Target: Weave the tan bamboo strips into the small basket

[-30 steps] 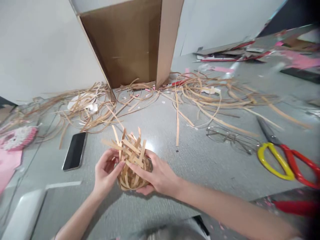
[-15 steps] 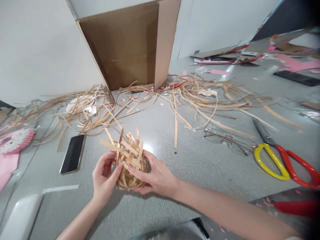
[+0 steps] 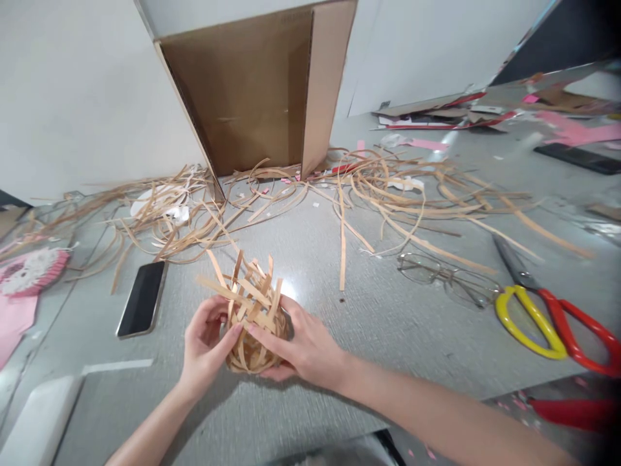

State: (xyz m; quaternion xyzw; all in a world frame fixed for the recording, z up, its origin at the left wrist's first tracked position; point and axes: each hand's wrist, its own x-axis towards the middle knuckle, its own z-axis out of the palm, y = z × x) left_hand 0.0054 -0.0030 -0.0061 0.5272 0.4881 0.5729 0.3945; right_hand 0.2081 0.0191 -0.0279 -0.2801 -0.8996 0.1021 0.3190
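A small woven basket [image 3: 253, 353] of flat tan strips sits between my hands, low over the grey table, with several loose strip ends sticking up from its top. My left hand [image 3: 207, 343] grips its left side, thumb pressed on the weave at the front. My right hand [image 3: 305, 340] wraps round the right side, its thumb meeting the left thumb near the rim and its lower fingers under the basket. Whether the basket's base touches the table I cannot tell.
Loose tan strips [image 3: 388, 194] lie in tangles along the back, before an open cardboard box [image 3: 242, 97]. At left lie a phone [image 3: 141, 299] and a pink-and-white piece [image 3: 36, 272]. Eyeglasses [image 3: 449, 278] and scissors with yellow and red handles [image 3: 533, 323] rest at right.
Both hands and the basket have shifted very slightly right and down in the picture, while the whole view has moved a little too. The grip looks the same.
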